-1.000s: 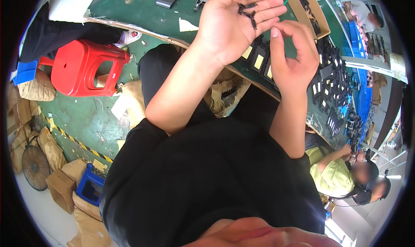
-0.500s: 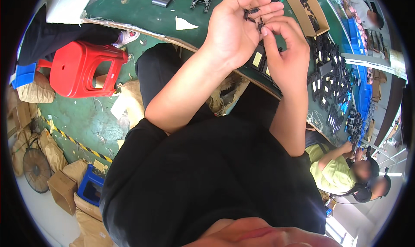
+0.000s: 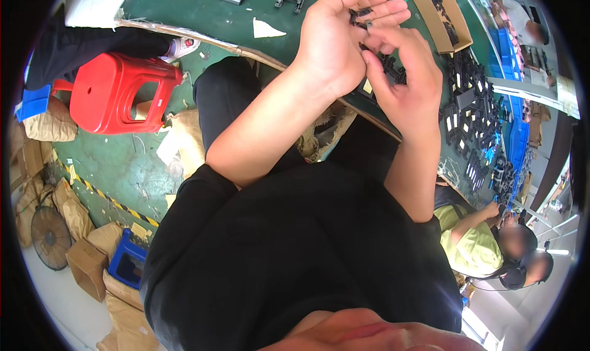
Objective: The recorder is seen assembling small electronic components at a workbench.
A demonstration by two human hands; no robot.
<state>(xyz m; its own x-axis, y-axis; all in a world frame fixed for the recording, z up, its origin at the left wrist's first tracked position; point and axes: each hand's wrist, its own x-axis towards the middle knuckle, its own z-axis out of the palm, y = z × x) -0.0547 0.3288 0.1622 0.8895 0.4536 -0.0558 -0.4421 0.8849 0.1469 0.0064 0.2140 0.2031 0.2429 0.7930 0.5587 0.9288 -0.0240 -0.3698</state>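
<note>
Indoors, hands overhang green tabletop: left open, bearing parts; right curled, grip unclear.

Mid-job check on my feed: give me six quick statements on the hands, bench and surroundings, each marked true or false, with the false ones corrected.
1. The left hand is palm up, with small black parts on it. True.
2. A cardboard box on the green bench holds dark pieces. True.
3. The right hand is inside the cardboard box. False: it is at the left hand, outside the box.
4. A white scrap lies on the green bench. True.
5. Both hands wear gloves. False: both are bare.
6. A yellow stool is at the upper left. False: a red stool is there.
</note>
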